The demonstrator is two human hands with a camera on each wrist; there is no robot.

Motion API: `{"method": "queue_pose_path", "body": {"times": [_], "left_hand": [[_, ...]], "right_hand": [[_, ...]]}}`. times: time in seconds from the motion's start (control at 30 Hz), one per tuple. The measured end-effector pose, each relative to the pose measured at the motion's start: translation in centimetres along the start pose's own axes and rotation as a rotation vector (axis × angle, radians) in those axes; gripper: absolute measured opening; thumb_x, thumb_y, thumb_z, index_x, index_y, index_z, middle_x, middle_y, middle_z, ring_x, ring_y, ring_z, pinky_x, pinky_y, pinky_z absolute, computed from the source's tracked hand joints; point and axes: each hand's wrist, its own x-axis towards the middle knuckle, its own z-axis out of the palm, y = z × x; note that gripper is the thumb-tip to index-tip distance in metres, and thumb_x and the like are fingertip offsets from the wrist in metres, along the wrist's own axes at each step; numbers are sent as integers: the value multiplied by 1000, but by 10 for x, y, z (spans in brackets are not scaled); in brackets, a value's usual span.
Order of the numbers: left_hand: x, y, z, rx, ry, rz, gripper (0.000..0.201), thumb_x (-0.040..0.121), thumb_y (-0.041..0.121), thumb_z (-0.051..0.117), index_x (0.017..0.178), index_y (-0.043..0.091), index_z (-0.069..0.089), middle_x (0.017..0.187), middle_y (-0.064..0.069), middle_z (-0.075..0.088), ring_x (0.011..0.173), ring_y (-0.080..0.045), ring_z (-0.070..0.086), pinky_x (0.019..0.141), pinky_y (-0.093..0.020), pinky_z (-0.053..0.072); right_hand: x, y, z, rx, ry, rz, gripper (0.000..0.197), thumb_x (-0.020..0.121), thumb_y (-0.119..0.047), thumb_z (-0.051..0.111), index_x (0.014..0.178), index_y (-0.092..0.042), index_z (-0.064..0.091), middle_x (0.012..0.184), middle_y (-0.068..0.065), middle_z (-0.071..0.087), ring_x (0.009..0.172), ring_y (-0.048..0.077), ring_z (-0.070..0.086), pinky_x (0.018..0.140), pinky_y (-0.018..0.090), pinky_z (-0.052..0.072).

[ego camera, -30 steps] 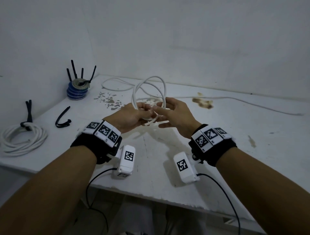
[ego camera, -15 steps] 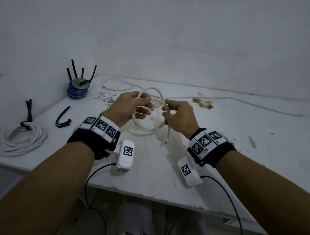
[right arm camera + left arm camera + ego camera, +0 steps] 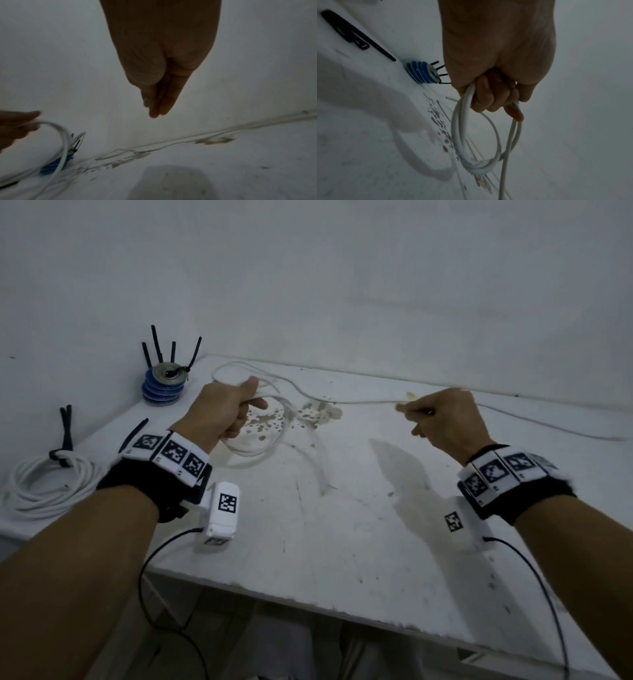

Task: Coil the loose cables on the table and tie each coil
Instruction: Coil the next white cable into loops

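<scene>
My left hand (image 3: 224, 412) curls its fingers (image 3: 483, 97) around the thin white cable's coil (image 3: 476, 142), loops hanging below them over the desk (image 3: 342, 525) so they stay gathered. My right hand (image 3: 442, 419) seems pinched on the cable's loose run; I cannot tell.

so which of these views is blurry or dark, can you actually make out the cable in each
Head view: evenly lit, right hand motion-smeared, so whether it holds the white cable is unclear; soft arm shadows on the table. Left wrist view: dim, but the coil in the left hand reads clearly. Right wrist view: dark and blurred; the cable is only a streak.
</scene>
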Motion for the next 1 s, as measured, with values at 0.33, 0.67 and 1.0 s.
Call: {"method": "queue_pose_path", "body": {"times": [0.33, 0.67, 1.0], "left_hand": [[-18, 15, 45, -114, -242, -16, 41, 103, 33, 46, 78, 5, 62, 48, 6, 28, 38, -9, 21, 41, -22, 14], [-30, 16, 58, 420, -254, 122, 40, 100, 41, 53, 85, 9, 73, 52, -1, 40, 45, -14, 30, 44, -23, 24], [-27, 11, 50, 194, -214, 83, 43, 99, 39, 56, 79, 6, 75, 54, 0, 31, 46, -14, 25, 45, -24, 20]], "right_hand": [[-17, -62, 41, 5, -323, -209, 22, 93, -32, 66, 103, -14, 73, 90, -2, 76, 78, 10, 68, 76, 32, 56], [-22, -74, 39, -90, -287, -367, 16, 94, -18, 63, 95, -13, 78, 77, 0, 73, 69, 17, 68, 72, 37, 57], [-16, -57, 33, -168, -223, -221, 20, 88, -32, 73, 92, -13, 79, 66, -7, 61, 53, 3, 48, 52, 14, 33]]}}
